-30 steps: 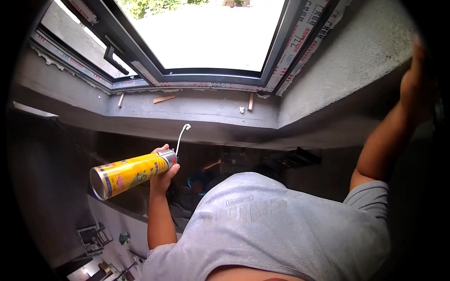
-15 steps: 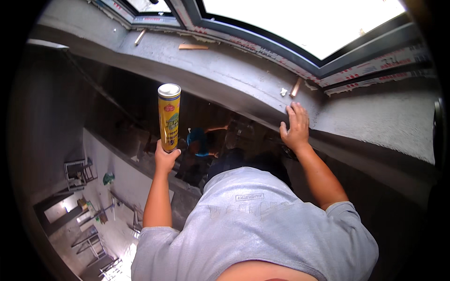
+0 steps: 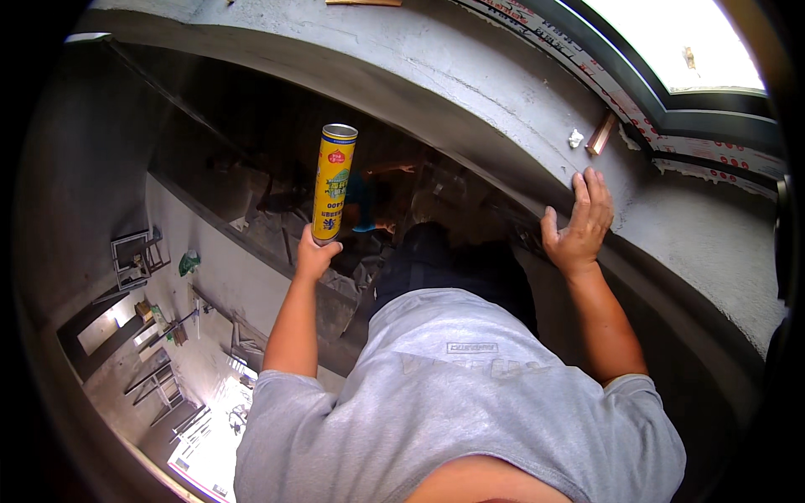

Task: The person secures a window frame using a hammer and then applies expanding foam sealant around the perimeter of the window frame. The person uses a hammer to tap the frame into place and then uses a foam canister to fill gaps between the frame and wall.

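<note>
My left hand (image 3: 316, 254) is closed around the lower end of a tall yellow aerosol can (image 3: 334, 180). The can stands nearly upright with its printing upside down and its metal-rimmed base at the top. Whatever is under the can is hidden by my fingers. My right hand (image 3: 580, 225) lies on the edge of the grey concrete window sill (image 3: 503, 101), fingers stretched out and thumb apart, holding nothing. Just beyond its fingertips are a small wooden wedge (image 3: 601, 134) and a white lump (image 3: 575, 138).
Dark window frame (image 3: 704, 126) with printed film borders the sill. Another wooden strip (image 3: 363, 2) lies farther left. Down in the dark below, a person's arm (image 3: 392, 168) and blue clothing show. At lower left are a metal stand (image 3: 132, 261) and a green bag (image 3: 189, 263).
My view has shifted, so the window sits farther right and up. The can's top end now shows as bare metal instead of a bright white disc. Both hands keep their hold and rest.
</note>
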The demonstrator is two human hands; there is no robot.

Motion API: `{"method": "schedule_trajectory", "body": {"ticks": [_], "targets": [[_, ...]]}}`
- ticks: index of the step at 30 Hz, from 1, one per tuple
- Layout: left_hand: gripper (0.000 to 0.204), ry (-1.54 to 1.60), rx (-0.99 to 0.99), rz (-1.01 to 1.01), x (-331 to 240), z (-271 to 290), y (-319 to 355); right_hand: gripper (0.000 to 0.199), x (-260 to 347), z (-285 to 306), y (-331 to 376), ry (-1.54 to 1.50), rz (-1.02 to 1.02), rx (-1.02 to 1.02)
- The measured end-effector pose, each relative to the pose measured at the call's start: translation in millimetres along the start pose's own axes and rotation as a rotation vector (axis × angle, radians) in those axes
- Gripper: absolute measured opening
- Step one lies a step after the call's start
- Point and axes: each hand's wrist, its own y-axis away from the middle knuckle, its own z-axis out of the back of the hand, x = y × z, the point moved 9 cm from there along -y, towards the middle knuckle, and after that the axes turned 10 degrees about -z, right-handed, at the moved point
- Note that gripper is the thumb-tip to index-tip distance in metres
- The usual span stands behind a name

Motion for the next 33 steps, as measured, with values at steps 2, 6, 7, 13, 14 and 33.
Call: {"method": "schedule_trajectory", "body": {"ticks": [2,6,7,13,14,33], "targets": [[0.063,0.020,0.002,0.021,6.6,2.1,-6.3,0.081,-0.8,-1.4,1.0,-0.013,0.009,0.010],[0.062,0.052,0.019,0.043,4.2,5.1,-15.3,0.086,2.2,-2.5,2.3,-0.027,-0.007,0.024],[0.062,0.051,0.016,0.040,3.1,5.8,-17.0,0.086,2.7,-3.2,3.5,-0.023,-0.010,0.028],[0.063,0.042,0.007,-0.022,-11.3,7.6,-24.9,0.089,3.7,-5.3,6.9,-0.016,-0.011,0.022],[0.063,0.029,0.010,-0.018,-11.3,7.1,-26.3,0.089,3.6,-5.3,7.4,-0.012,-0.010,0.021],[0.061,0.395,-0.309,-0.299,-63.2,36.4,-104.7,0.080,2.3,-2.2,8.9,-0.002,0.009,-0.097]]}}
